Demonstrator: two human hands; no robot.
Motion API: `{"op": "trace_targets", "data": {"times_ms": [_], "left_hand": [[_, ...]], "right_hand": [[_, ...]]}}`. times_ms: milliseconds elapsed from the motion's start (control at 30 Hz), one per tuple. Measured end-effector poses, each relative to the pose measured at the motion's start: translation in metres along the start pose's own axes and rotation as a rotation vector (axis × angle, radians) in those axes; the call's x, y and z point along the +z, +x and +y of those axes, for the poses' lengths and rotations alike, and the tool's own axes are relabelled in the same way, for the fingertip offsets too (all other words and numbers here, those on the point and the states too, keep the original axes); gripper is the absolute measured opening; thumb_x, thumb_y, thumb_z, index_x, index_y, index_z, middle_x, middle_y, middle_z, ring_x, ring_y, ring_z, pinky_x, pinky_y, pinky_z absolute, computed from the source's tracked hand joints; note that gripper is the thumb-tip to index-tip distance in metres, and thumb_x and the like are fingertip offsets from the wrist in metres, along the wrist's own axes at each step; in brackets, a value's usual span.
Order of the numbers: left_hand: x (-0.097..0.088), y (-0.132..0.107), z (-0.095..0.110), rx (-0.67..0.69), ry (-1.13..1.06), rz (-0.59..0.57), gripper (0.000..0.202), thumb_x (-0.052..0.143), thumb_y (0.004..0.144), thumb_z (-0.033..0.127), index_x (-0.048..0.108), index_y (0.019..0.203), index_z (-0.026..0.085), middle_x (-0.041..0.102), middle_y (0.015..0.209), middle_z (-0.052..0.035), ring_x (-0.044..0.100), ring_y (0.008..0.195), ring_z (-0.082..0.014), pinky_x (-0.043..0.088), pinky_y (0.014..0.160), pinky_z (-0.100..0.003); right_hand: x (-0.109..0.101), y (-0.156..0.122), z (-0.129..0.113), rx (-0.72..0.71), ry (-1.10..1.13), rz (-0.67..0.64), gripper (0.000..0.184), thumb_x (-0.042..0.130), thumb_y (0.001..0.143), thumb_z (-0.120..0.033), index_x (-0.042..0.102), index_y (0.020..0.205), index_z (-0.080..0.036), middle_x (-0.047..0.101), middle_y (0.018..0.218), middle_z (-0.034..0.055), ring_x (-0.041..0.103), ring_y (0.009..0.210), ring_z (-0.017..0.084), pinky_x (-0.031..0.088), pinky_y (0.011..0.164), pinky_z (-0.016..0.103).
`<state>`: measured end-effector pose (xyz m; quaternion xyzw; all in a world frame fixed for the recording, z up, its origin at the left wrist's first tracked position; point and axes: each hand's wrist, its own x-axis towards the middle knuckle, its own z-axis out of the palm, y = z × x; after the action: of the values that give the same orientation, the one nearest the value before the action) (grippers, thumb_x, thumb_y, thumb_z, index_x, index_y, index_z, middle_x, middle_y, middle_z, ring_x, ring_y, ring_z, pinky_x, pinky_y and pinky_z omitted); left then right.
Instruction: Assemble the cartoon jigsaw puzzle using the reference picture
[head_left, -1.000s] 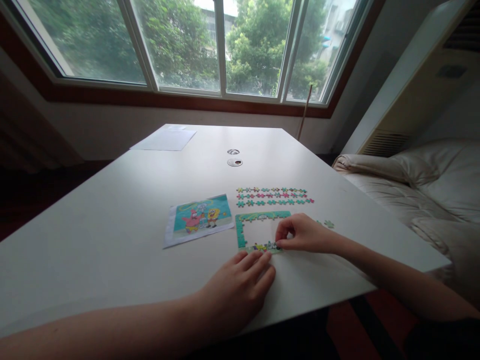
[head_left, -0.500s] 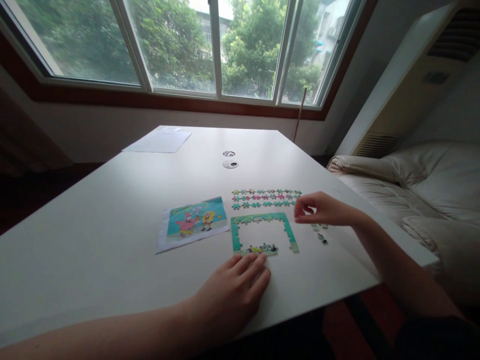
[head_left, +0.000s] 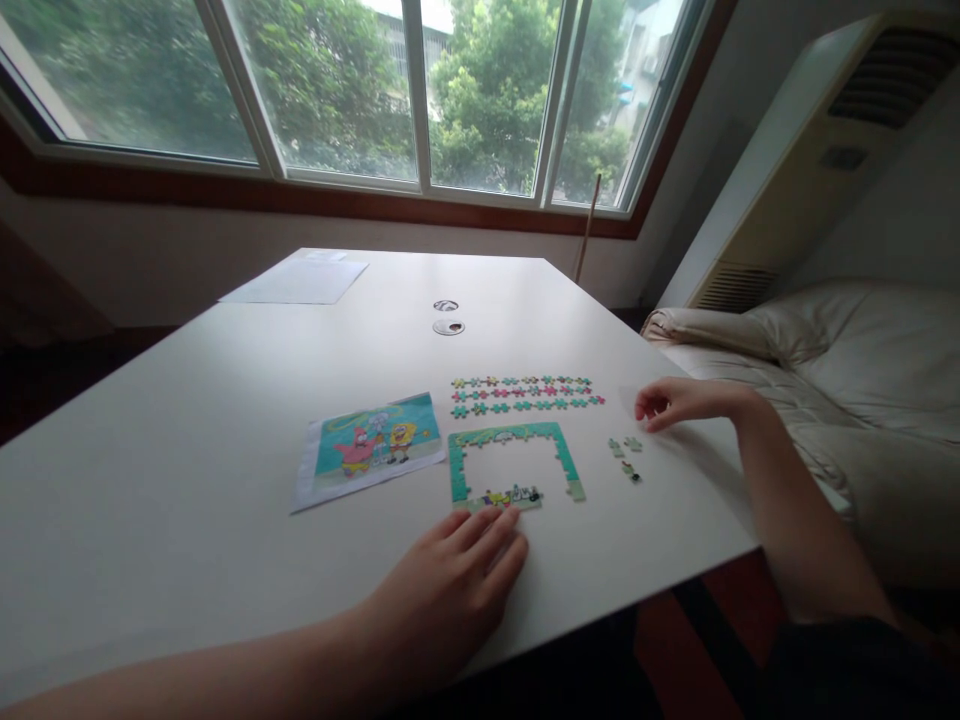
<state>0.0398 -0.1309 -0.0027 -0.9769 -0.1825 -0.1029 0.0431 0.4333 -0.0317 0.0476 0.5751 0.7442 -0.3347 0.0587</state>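
Note:
My left hand lies palm down at the near side of a jigsaw border, fingers stretched out, fingertips at its bottom strip. The joined border pieces are mostly teal and green, with a gap in the bottom edge near the right corner. My right hand hovers at the right with loosely curled fingers, and no piece shows in them. Just left of and below it lie several loose jigsaw pieces. Behind the border, more jigsaw pieces are laid out in three rows.
A printed cartoon picture lies left of the border. Two round items and white paper sheets are farther back on the white table. A pale sofa stands to the right, beyond the table's edge.
My right hand has moved right, away from the row ends and border, uncovering the row ends and loose pieces. My left hand stays at the border. The camera view has shifted slightly.

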Motion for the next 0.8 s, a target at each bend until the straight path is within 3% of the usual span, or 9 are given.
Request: {"op": "trace_targets", "data": {"times_ms": [600, 800], "left_hand": [[0.0, 0.0, 0.0, -0.001, 0.008, 0.017, 0.03, 0.038, 0.087, 0.014, 0.05, 0.114, 0.011, 0.052, 0.123, -0.0137, 0.051, 0.106, -0.0269, 0.044, 0.086, -0.039], [-0.002, 0.0, 0.0, -0.003, -0.009, 0.001, 0.029, 0.039, 0.087, 0.016, 0.05, 0.114, 0.012, 0.051, 0.124, -0.014, 0.051, 0.106, -0.0271, 0.043, 0.086, -0.04]], "right_hand": [[0.002, -0.002, -0.013, -0.034, -0.018, -0.042, 0.036, 0.063, 0.065, -0.043, 0.062, 0.088, -0.015, 0.056, 0.071, 0.0017, 0.051, 0.067, 0.015, 0.039, 0.059, 0.023], [0.011, -0.015, -0.043, -0.069, -0.089, -0.029, 0.029, 0.061, 0.067, -0.04, 0.063, 0.084, -0.017, 0.057, 0.071, 0.0018, 0.051, 0.066, 0.016, 0.039, 0.058, 0.024]]}}
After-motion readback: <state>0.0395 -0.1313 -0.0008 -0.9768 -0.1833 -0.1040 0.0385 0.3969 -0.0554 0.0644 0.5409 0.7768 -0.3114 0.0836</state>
